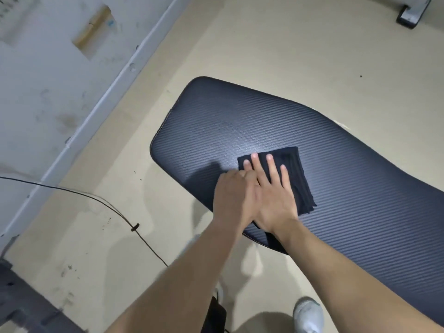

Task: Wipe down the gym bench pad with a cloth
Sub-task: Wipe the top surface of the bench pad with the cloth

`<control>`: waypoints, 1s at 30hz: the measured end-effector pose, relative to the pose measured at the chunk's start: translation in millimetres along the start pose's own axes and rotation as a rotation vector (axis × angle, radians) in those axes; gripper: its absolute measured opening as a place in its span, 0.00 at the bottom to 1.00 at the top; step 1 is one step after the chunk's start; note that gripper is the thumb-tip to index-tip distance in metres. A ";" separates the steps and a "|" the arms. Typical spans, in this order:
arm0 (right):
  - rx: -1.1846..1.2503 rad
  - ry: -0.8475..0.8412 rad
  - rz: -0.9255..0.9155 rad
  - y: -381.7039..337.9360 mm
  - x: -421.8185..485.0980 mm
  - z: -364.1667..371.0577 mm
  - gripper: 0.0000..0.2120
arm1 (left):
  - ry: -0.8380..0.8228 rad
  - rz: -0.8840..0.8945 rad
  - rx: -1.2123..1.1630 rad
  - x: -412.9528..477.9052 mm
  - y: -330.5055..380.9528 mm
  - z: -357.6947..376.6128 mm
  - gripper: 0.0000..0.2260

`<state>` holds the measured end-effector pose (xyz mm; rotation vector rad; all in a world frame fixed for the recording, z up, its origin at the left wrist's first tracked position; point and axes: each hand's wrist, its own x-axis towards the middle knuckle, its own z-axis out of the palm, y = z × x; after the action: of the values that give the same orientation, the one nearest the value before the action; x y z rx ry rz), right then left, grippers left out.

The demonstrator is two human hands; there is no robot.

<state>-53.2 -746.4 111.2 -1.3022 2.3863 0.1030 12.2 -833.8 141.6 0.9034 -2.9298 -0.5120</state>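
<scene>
The gym bench pad (240, 121) is dark blue-black with fine ribbing and runs from upper left to lower right. A folded black cloth (299, 179) lies on its near side. My right hand (271, 195) lies flat on the cloth with straight, spread fingers. My left hand (231, 198) sits right against it at the cloth's left edge, touching the right hand. Its fingertips are partly hidden by the right hand. A corner of the cloth hangs over the pad's near edge under my right wrist.
Beige floor surrounds the bench. A thin black cable (115, 210) trails across the floor at left, below a scuffed white wall with a baseboard (79, 133). My white shoe (308, 313) stands under the pad's edge. A black base (409, 18) sits far right.
</scene>
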 end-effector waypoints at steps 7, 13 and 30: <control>-0.014 0.042 -0.141 -109.6 126.2 -35.9 0.46 | 0.052 -0.280 0.043 53.2 -122.1 -55.2 0.09; -0.072 0.051 -0.200 -159.5 175.1 -40.3 0.45 | 0.099 -0.371 0.017 69.2 -179.8 -66.0 0.04; -0.053 0.079 0.175 29.8 111.0 -42.8 0.39 | -0.235 0.028 0.082 86.2 5.6 -4.6 0.35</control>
<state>-144.2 -828.3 102.5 -1.1376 2.5781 0.1703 -61.9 -878.6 142.1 0.8636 -3.1911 -0.5344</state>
